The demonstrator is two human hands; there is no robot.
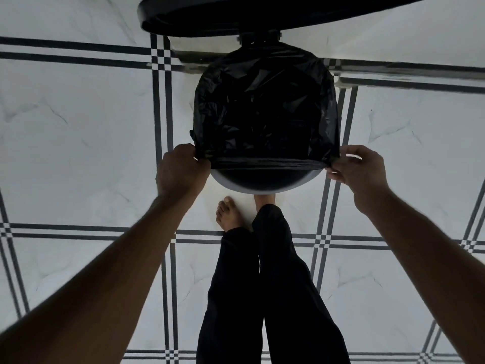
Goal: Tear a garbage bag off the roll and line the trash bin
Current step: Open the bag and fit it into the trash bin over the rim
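A black garbage bag lies spread over the top of a round trash bin, covering most of its opening. The bin's pale near rim still shows below the bag's stretched edge. My left hand grips the bag's edge at the bin's left side. My right hand pinches the bag's edge at the bin's right side. The edge runs taut between both hands. The bin's open lid stands up dark at the top of the view. The roll is not in view.
White marble floor tiles with dark striped borders surround the bin. My bare feet and dark trouser legs stand just in front of the bin.
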